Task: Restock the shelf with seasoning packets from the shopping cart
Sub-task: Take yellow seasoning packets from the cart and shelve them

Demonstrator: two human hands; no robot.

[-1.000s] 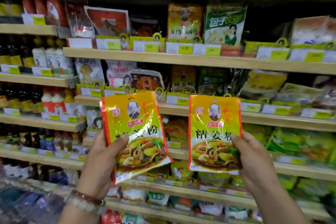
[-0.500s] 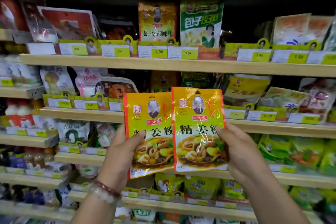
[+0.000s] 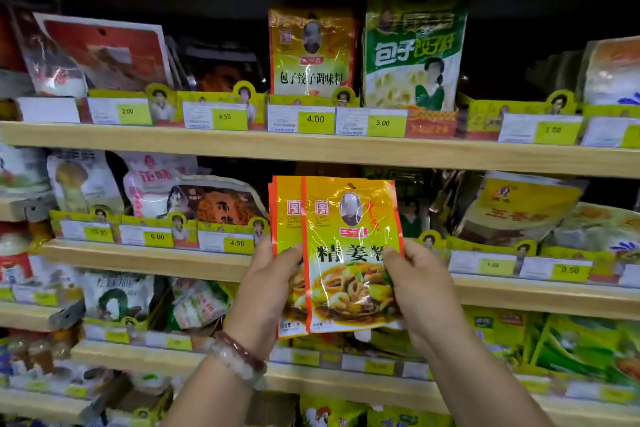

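item: two yellow seasoning packets, stacked, held up for shelving.
left hand (image 3: 268,291) and right hand (image 3: 420,291) are close together, each clamped on an outer edge of the pair; front packet (image 3: 349,253) overlaps rear packet (image 3: 285,218), which shows only as a strip on the left-hand side. packets sit between the hands, in front of the shelf (image 3: 311,152) row just above the fingers, where a dark gap lies behind them. step judged: placement, packets squared up, not yet on the shelf. next move likely calls for pushing the pair forward and up into that gap, upright behind the price tags (image 3: 491,265) beside the right hand, without snagging neighbouring packs. the shopping cart is out of view.
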